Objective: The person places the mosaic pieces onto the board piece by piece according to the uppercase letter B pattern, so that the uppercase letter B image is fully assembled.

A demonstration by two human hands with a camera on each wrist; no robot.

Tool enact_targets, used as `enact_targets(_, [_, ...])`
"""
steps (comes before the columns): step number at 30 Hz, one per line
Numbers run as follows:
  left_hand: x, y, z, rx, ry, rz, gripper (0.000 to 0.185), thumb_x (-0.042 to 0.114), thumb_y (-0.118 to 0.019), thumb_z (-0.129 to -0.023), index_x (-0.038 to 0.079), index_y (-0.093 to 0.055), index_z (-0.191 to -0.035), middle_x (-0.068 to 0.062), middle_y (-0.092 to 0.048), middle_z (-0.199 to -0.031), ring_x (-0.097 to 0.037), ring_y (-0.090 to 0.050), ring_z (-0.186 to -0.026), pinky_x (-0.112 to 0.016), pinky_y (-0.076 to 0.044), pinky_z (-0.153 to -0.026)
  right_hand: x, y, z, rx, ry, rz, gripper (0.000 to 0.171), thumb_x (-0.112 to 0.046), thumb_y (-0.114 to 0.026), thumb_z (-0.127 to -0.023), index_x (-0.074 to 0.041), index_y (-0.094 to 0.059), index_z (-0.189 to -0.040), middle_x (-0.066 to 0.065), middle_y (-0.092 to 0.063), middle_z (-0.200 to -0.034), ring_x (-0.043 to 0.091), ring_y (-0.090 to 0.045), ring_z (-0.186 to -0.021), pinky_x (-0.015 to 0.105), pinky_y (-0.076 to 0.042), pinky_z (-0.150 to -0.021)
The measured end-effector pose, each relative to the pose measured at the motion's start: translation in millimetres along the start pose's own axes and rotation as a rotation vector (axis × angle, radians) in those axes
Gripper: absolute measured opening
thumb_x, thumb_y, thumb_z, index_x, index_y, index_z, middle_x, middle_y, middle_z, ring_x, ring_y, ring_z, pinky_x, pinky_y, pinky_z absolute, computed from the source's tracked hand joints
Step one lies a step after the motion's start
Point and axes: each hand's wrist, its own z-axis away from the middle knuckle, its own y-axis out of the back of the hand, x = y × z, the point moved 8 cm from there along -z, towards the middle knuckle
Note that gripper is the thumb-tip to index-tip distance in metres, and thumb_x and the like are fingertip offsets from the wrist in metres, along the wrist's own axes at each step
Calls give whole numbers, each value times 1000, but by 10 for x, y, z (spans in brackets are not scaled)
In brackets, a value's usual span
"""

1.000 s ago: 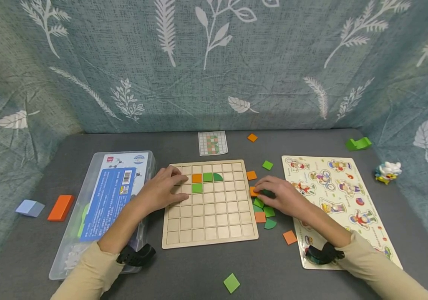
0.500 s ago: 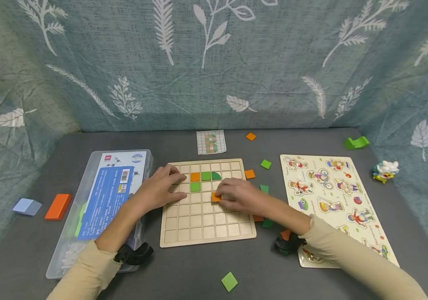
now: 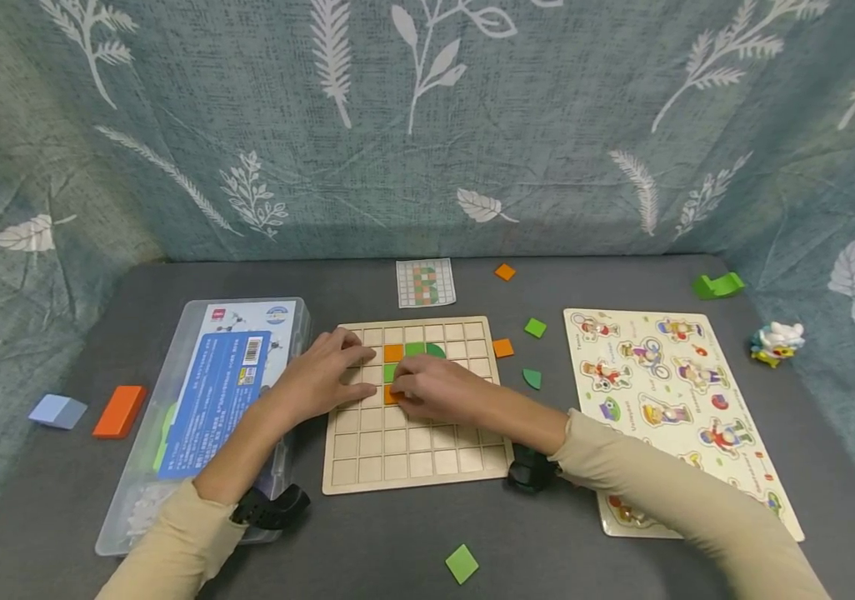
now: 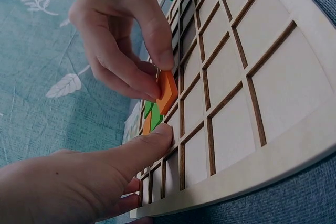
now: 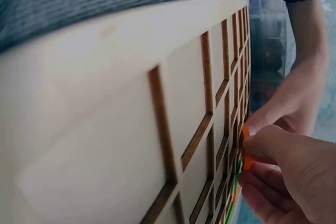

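My right hand [image 3: 438, 390] pinches an orange square tile [image 4: 168, 93] between thumb and fingers. It is held tilted at a cell of the wooden grid board [image 3: 412, 468], just below a green square tile [image 3: 389, 372]. Above that, an orange tile [image 3: 393, 353], another green square [image 3: 414, 348] and a dark green quarter-round tile [image 3: 436, 351] lie in a row, partly behind the right hand. My left hand [image 3: 321, 379] rests on the board's left side, thumb and fingers spread; its thumb [image 4: 157, 137] lies close to the held tile in the left wrist view.
A clear storage box [image 3: 116, 500] stands left, beside an orange block [image 3: 120, 412] and a light blue block [image 3: 57, 411]. Behind the board lies a printed pattern card [image 3: 426, 283]. Loose tiles and a picture puzzle board [image 3: 626, 467] lie right; a green tile [image 3: 462, 564] lies in front.
My right hand has picked up the orange tile from beside the board's right edge and carried it left across the grid. The left hand has stayed in place.
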Motion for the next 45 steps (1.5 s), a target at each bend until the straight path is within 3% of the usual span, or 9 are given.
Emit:
enact_targets(11, [-18, -3, -1, -7, 4, 1, 48, 33, -73, -87, 10, -63, -127, -10, -52, -123, -27, -48, -108, -48, -47, -83, -31, -24, -50, -18, 18, 45, 9, -8, -68, -89, -7, -75, -93, 4, -65, -94, 14, -62, -86, 21, -51, -78])
enact_targets(17, [6, -6, -6, -6, -4, 8, 48, 33, -73, -87, 9, -63, -128, -10, -52, -123, -28, -48, -109, -48, -47, -83, -4, 2, -29, -33, -4, 87, 10, -15, -68, -91, -15, -78, -95, 7, -62, -109, 18, -60, -95, 27, -51, -84])
enact_targets(19, [18, -15, -7, -10, -4, 9, 49, 33, -73, -87, 9, -63, -128, -10, -52, -123, -28, -48, -108, -47, -47, -84, 32, 40, 17, -29, -21, 56, 12, -15, -68, -91, -15, -77, -99, 8, -62, -113, 19, -60, -100, 28, -50, -86])
enact_targets(23, [37, -28, -8, -19, -2, 10, 50, 33, -73, -87, 9, -62, -129, -12, -51, -124, -28, -47, -109, -47, -47, -85, 138, 195, 253, 8, -68, -33, 20, -14, -68, -90, -12, -73, -110, 8, -62, -116, 20, -59, -105, 29, -51, -85])
enact_targets(29, [3, -19, -5, -18, 13, 10, 50, 32, -73, -87, 8, -62, -129, -13, -52, -126, -29, -47, -111, -48, -47, -86, 349, 326, 814, 31, -192, -169, 27, -16, -70, -90, -8, -69, -116, 6, -63, -113, 15, -59, -96, 30, -51, -79])
enact_targets(34, [-9, -9, -14, -19, 8, 6, 49, 32, -73, -87, 9, -63, -129, -13, -52, -126, -29, -47, -111, -50, -46, -88, 468, 370, 1175, 29, -300, -184, 27, -19, -70, -90, -11, -69, -116, 2, -64, -112, 13, -60, -99, 32, -51, -81])
enact_targets(40, [-12, -13, -4, -25, 12, 13, 50, 33, -72, -87, 9, -62, -130, -13, -52, -127, -29, -47, -112, -49, -46, -87, 570, 407, 1433, 22, -387, -170, 28, -16, -70, -90, -12, -69, -118, 2, -65, -113, 16, -62, -103, 35, -52, -84])
enact_targets(45, [-8, -9, -1, -25, 10, 8, 50, 33, -72, -87, 9, -62, -129, -13, -52, -126, -29, -48, -112, -49, -46, -87, 607, 395, 1517, 5, -405, -163, 27, -17, -69, -90, -13, -69, -117, 2, -64, -114, 17, -62, -105, 37, -52, -85])
